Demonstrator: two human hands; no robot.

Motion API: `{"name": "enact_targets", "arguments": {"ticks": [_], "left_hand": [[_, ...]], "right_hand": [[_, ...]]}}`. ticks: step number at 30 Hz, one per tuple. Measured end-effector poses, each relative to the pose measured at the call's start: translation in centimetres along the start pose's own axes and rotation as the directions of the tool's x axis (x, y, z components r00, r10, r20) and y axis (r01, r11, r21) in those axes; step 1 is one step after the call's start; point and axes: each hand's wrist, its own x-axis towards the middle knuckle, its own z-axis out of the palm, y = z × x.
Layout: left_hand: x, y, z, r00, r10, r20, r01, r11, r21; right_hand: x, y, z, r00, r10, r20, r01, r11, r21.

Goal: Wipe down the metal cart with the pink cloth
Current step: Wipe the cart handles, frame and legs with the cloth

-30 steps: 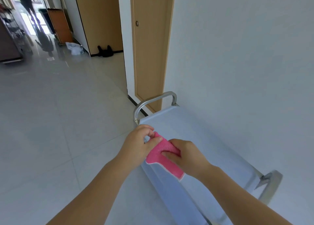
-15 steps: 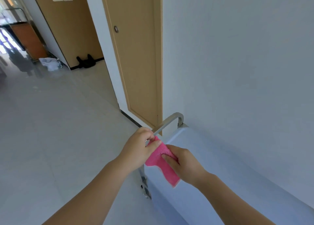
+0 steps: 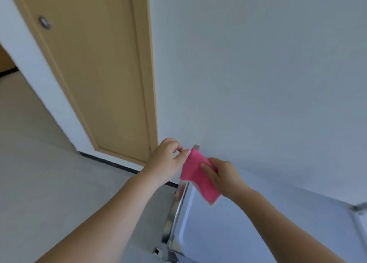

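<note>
left hand point(image 3: 165, 159) pinches pink cloth point(image 3: 195, 176) top corner, right hand point(image 3: 222, 176) grips its side; flatten it, then press onto metal cart point(image 3: 228, 229) below hands

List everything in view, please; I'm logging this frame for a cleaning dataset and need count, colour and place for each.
cloth: one, pink, held up between both hands above the cart's far end
cart: one, shiny metal with a pale top, lower right against the wall
door: one, tan wood, shut, upper left
wall: one, white, right of the door
floor: pale glossy tiles, left
skirting: dark strip, at the foot of the door
left hand: one, pinches the cloth's top corner
right hand: one, grips the cloth's right side
</note>
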Motion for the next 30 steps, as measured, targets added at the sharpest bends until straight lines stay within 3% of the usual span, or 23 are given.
{"name": "enact_targets", "arguments": {"ticks": [4,9,12,15,18,22,26,30], "left_hand": [[2.0,-4.8,-3.6,0.991,0.068,0.116,-0.07,0.998,0.009],[6.0,-8.3,-5.8,0.97,0.12,0.21,-0.135,0.989,0.055],[8.0,-9.9,-5.1,0.961,0.112,0.253,-0.129,0.99,0.051],[9.1,-12.0,-4.2,0.955,0.08,0.285,-0.1,0.993,0.057],[10.5,-14.0,-4.0,0.943,0.068,0.325,-0.093,0.994,0.061],[12.9,-15.8,-4.5,0.927,0.108,0.358,-0.141,0.988,0.065],[16.0,-17.4,-4.5,0.893,0.167,0.418,-0.189,0.982,0.012],[18.9,-19.8,-4.4,0.838,0.247,0.486,-0.274,0.962,-0.016]], "right_hand": [[1.9,-0.8,1.6,0.947,0.29,-0.141,-0.298,0.954,-0.039],[4.8,-0.9,3.0,0.842,0.475,-0.256,-0.502,0.864,-0.046],[7.9,-0.6,5.7,0.81,0.538,-0.232,-0.569,0.818,-0.09],[10.8,0.0,9.7,0.764,0.635,-0.115,-0.645,0.757,-0.103],[12.4,0.4,12.7,0.74,0.654,-0.158,-0.672,0.73,-0.124],[14.6,1.1,12.7,0.742,0.657,-0.133,-0.665,0.696,-0.271],[18.4,1.6,11.4,0.678,0.714,-0.176,-0.733,0.637,-0.24],[21.7,1.7,11.1,0.605,0.773,-0.188,-0.783,0.536,-0.315]]}}
